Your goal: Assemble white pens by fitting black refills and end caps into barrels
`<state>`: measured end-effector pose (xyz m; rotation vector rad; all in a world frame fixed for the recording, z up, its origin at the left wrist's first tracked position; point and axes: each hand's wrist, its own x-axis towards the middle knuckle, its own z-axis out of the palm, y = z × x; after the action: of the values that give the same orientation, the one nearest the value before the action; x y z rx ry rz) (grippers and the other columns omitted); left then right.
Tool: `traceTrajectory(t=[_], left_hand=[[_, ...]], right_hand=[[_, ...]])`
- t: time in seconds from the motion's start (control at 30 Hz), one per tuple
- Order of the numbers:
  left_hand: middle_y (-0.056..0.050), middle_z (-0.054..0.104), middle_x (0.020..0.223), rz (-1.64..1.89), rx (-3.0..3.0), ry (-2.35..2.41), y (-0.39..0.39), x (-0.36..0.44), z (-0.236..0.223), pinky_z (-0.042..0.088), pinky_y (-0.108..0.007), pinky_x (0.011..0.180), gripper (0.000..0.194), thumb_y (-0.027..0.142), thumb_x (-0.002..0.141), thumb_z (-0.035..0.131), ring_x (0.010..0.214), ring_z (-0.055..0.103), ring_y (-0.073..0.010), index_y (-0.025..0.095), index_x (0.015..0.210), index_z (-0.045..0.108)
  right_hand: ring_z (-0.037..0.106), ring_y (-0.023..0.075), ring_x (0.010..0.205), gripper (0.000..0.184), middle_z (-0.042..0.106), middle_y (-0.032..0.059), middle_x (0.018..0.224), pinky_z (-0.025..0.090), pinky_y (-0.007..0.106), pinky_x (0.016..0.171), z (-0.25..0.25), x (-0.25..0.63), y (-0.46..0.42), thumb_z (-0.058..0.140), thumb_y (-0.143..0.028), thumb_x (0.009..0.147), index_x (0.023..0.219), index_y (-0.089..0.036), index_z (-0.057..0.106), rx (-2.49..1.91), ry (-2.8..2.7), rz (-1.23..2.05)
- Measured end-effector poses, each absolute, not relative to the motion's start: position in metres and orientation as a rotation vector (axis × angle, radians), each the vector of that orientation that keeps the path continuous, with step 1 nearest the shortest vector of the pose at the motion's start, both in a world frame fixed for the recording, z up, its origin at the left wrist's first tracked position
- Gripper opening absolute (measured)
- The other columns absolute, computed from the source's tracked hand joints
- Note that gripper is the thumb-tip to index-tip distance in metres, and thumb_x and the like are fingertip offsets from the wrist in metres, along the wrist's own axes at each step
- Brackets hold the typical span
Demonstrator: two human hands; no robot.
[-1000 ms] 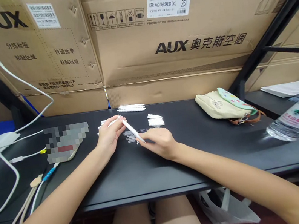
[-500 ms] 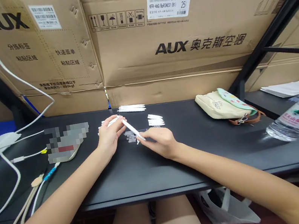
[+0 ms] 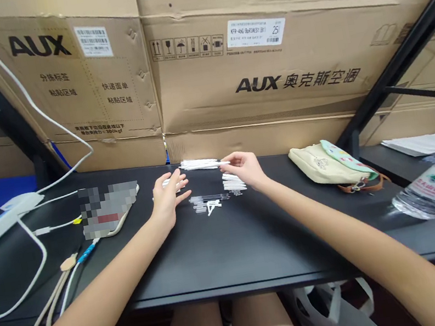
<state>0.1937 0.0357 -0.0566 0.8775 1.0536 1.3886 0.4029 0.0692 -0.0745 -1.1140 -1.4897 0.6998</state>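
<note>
My right hand point(image 3: 247, 168) pinches the end of a white pen point(image 3: 218, 164), which lies along the row of finished-looking white pens point(image 3: 196, 162) near the back of the desk. My left hand point(image 3: 167, 199) is held open with fingers spread, empty, over white pen parts point(image 3: 166, 182) that it partly hides. Below my right hand sits a stack of short white pen barrels point(image 3: 232, 182). Between the hands, thin clear refills point(image 3: 207, 198) lie side by side, with small white clips point(image 3: 213, 205) in front of them.
To the left are a phone point(image 3: 111, 210), a white power strip point(image 3: 13, 214) and several cables. A cream pouch point(image 3: 318, 164) and a water bottle point(image 3: 433, 185) lie to the right. Cardboard panels point(image 3: 198, 99) stand behind the black desk point(image 3: 225, 256).
My right hand has carried the pen away from between both hands to the row at the back. The left hand has let go of it and spread its fingers. The view has shifted slightly.
</note>
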Motion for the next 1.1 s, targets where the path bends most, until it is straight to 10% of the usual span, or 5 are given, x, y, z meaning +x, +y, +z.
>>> traceTrajectory(t=[0.53,1.1], left_hand=[[0.003,0.053,0.061,1.0,1.697,1.037,0.049,0.175,-0.068,0.045,-0.021,0.048,0.028,0.034,0.062,0.07,0.057,0.051,-0.0103,0.015,0.078,0.057],[-0.002,0.058,0.068,0.459,2.322,0.914,0.055,0.163,-0.07,0.038,-0.023,0.059,0.019,0.032,0.066,0.071,0.064,0.048,-0.0118,0.016,0.076,0.072]], right_hand=[[0.057,0.0201,0.078,0.007,0.066,0.0079,0.079,0.044,0.032,0.076,-0.071,0.381,0.11,0.058,-0.012,0.069,0.07,-0.015,0.064,-1.458,-2.064,0.095],[0.052,0.0119,0.06,0.013,0.06,0.0036,0.069,0.042,0.024,0.059,-0.082,0.386,0.01,0.055,-0.022,0.081,0.08,-0.015,0.066,-1.003,-2.398,0.577]])
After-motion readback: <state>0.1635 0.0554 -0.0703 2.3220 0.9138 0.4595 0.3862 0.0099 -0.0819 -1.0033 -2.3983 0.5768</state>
